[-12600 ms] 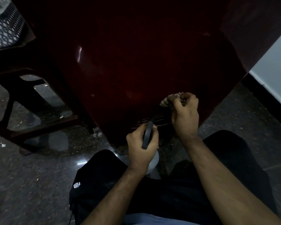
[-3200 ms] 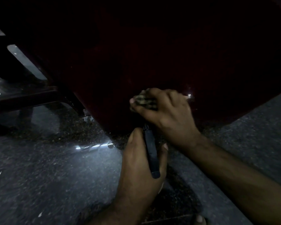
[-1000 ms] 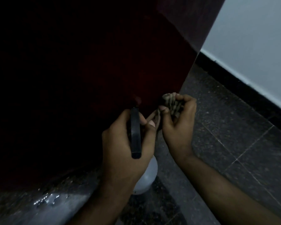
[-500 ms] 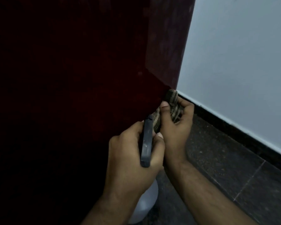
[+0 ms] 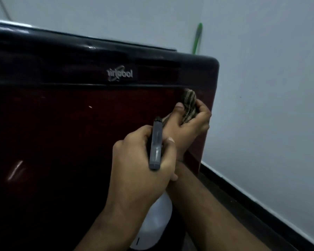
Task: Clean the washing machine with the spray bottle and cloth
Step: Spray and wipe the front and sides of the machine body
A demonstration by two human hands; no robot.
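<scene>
The dark floor (image 5: 230, 192) carries the dark red washing machine (image 5: 71, 142), beside the pale wall (image 5: 270, 105).

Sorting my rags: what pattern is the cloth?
Striped, dark and tan, in the head view: cloth in the right hand.

Domestic setting, most likely a laundry or utility corner of a home. Evidence: household top-loading washing machine with glossy dark red front panel (image 5: 62, 142) and black rounded top rim, silver brand logo (image 5: 120, 75) on the rim. Set close into a corner of plain pale grey painted walls (image 5: 261, 87). Dark skirting band (image 5: 252, 201) along the wall base at right. Thin bright green stick-like handle (image 5: 197, 38) leaning in the corner behind the machine, kind not discernible. Dim indoor lighting; no industrial or commercial fittings in view.
</scene>
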